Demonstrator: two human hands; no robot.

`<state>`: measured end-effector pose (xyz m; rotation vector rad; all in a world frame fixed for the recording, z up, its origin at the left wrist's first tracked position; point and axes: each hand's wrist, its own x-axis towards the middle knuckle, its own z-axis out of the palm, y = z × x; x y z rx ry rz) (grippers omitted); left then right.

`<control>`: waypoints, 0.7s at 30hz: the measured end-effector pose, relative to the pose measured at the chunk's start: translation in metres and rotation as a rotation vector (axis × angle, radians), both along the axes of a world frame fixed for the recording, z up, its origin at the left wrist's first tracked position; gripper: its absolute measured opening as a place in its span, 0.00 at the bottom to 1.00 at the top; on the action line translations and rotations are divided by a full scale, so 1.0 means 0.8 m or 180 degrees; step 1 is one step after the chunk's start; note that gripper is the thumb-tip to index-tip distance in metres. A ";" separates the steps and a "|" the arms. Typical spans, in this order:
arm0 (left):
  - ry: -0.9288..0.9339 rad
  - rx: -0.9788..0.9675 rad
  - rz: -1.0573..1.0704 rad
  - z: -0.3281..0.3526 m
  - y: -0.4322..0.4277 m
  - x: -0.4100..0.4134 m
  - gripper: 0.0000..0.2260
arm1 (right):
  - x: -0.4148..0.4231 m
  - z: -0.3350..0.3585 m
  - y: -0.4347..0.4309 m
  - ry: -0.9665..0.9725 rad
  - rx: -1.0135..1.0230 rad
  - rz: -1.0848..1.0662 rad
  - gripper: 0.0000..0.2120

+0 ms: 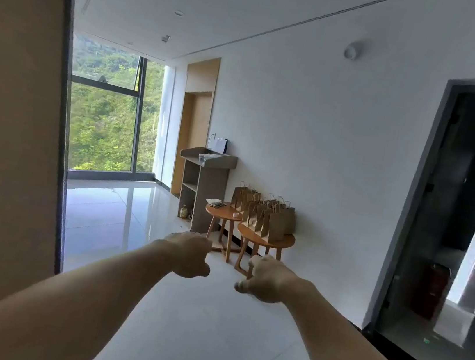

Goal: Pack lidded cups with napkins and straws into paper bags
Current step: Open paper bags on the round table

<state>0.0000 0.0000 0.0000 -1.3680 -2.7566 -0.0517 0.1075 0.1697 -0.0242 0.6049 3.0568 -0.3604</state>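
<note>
Both my arms stretch forward at mid-frame. My left hand [190, 254] and my right hand [266, 278] are curled into loose fists and hold nothing. Well beyond them, several brown paper bags [267, 217] with handles stand upright on a round wooden side table [255, 239] against the white wall. A second round wooden table [221, 212] to its left carries a stack of napkins with straws [215, 203] and a small white lid [236, 215]. A clear cup [201, 159] stands on the grey stand behind.
A grey stand [204, 187] with shelves stands by the wall past the tables. A glossy white tiled floor [121, 218] runs to a tall window [107, 119]. A wooden wall panel [10, 117] is close at left, a dark glass doorway [466, 218] at right.
</note>
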 end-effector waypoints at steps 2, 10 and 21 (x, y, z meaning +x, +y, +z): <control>-0.0015 -0.0003 0.0032 0.000 0.009 -0.020 0.19 | -0.024 -0.002 0.008 0.0047 -0.0012 0.0015 0.38; -0.0110 -0.0021 0.0047 0.000 0.055 -0.167 0.20 | -0.167 0.012 0.047 0.0151 0.0039 -0.0081 0.35; -0.0219 -0.0008 -0.0028 0.001 0.153 -0.354 0.20 | -0.342 0.012 0.137 0.0203 -0.0076 -0.0259 0.27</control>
